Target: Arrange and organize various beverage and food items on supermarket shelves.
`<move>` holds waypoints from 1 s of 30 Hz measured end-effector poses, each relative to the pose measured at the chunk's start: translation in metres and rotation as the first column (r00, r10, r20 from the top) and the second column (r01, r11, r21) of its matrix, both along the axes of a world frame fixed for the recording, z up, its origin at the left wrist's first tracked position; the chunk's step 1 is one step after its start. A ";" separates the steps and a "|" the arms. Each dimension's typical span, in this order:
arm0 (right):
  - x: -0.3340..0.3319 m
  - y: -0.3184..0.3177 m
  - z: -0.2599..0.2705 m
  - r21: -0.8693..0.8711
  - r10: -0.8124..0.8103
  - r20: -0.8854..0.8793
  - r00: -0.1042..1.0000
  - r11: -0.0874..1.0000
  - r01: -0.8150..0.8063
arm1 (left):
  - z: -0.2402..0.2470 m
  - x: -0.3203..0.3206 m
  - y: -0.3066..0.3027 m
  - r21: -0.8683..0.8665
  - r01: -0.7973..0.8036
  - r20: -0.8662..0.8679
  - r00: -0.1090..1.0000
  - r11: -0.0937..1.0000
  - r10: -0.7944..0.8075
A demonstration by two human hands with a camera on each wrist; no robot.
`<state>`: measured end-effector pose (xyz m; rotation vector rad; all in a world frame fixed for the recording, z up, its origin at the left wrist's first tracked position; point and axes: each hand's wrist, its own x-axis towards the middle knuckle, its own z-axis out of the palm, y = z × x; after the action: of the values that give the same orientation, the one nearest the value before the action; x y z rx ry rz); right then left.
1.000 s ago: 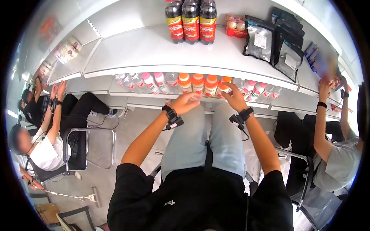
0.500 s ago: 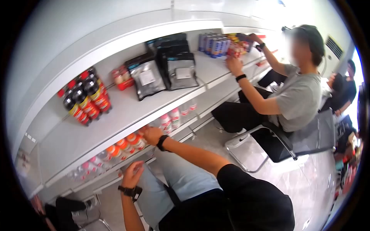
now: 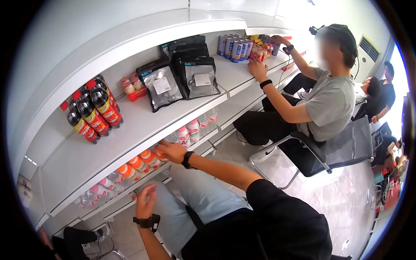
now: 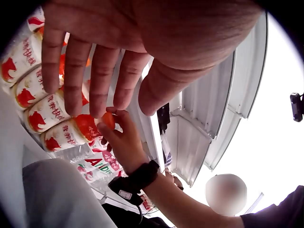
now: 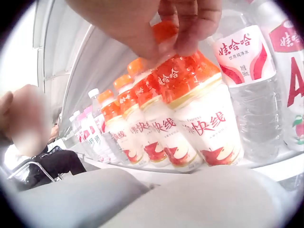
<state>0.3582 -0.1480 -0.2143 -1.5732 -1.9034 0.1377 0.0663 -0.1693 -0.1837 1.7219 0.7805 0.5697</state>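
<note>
My right hand (image 3: 172, 152) reaches under the upper shelf's front edge to the end of a row of orange-capped milk drink bottles (image 3: 139, 165). In the right wrist view its thumb and fingers pinch the orange cap of the nearest milk drink bottle (image 5: 206, 126), which stands in line with the others. My left hand (image 3: 146, 202) hovers above my knee, in front of the lower shelf. Its fingers (image 4: 102, 76) are extended and hold nothing. Beside the gripped bottle are a clear water bottle (image 5: 254, 95) and pink-and-white drink bottles (image 3: 189, 133).
On the upper shelf (image 3: 108, 151) stand cola bottles (image 3: 93, 112), a red pack of small bottles (image 3: 134, 87), silver-and-black pouches (image 3: 162, 86) and blue cans (image 3: 236, 50). To the right, a seated person (image 3: 327, 95) handles goods there. A chair (image 3: 342, 138) stands beside them.
The head view has turned to the right. My right hand has gone from hovering before the orange-capped bottles to gripping the end one's cap. My left hand has drawn back from the shelf.
</note>
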 end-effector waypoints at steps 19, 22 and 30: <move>-0.035 -0.099 0.171 -0.041 0.307 -0.489 0.816 0.927 -0.374 | 0.050 0.037 -0.034 0.227 0.044 0.175 0.981 0.973 -0.085; -0.048 -0.093 0.171 -0.055 0.315 -0.516 0.797 0.916 -0.398 | 0.054 0.033 -0.035 0.182 -0.027 0.212 0.977 0.983 -0.012; -0.087 -0.066 0.145 -0.058 0.239 -0.701 0.672 0.920 -0.388 | 0.048 0.013 -0.022 -0.006 -0.287 0.475 0.842 0.958 0.255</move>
<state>0.2709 -0.2136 -0.0689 -1.0533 -1.5486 0.9666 0.0791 -0.1911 -0.1353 1.4456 0.6565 1.1739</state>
